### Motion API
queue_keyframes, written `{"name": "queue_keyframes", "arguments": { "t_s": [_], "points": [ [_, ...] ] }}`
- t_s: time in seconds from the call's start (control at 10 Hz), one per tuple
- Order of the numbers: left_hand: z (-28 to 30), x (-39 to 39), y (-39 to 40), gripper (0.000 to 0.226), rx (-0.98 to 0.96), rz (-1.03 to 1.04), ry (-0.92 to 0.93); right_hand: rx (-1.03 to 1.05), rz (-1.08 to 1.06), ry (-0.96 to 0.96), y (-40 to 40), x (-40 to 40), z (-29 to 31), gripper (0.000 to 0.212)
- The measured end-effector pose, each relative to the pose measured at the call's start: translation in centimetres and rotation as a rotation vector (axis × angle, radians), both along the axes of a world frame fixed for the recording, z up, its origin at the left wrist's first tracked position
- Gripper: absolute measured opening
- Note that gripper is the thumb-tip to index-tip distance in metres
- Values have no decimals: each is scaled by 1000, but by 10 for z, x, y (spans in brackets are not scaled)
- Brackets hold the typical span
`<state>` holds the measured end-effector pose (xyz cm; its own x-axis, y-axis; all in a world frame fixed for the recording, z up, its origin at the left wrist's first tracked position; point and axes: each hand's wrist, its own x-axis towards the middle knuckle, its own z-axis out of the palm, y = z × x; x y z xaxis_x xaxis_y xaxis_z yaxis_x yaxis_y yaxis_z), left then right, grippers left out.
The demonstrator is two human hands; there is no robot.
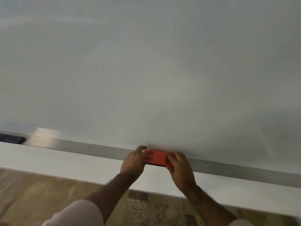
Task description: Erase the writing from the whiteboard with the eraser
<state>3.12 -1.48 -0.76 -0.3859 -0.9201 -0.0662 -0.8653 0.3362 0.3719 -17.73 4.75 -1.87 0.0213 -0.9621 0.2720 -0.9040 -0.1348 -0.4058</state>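
Nearest the camera, 2 pale sleeves (78, 212) are showing at the bottom edge, with bare forearms reaching forward over a wooden floor (32, 190) and a patterned rug (154, 207). Beyond the floor, a white wall band (65, 162) is running below the whiteboard. The left hand (134, 160) is curling its fingers around the left end of the red eraser (157, 158), and the right hand (180, 167) is gripping the right end, so both hands are closing on it together. The eraser is sitting at the whiteboard's bottom edge, just over the grey metal tray (97, 148) that is running along that edge; whether it is touching the tray cannot be told. A dark object (12, 138) is lying at the tray's far left end, blurred. Farthest back, the whiteboard (146, 70) is filling the view, showing no readable writing.
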Motion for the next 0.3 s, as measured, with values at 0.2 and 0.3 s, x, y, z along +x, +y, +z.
{"name": "queue_keyframes", "arguments": {
  "t_s": [0.2, 0.3],
  "points": [
    [-3, -9, 3, 44, 12, 0, 23, 42, -62, -44, 11, -9, 0, 43],
    [2, -10, 4, 46, -86, -35, 26, -90, -34, 27, 13, -17, 7, 39]
  ]
}}
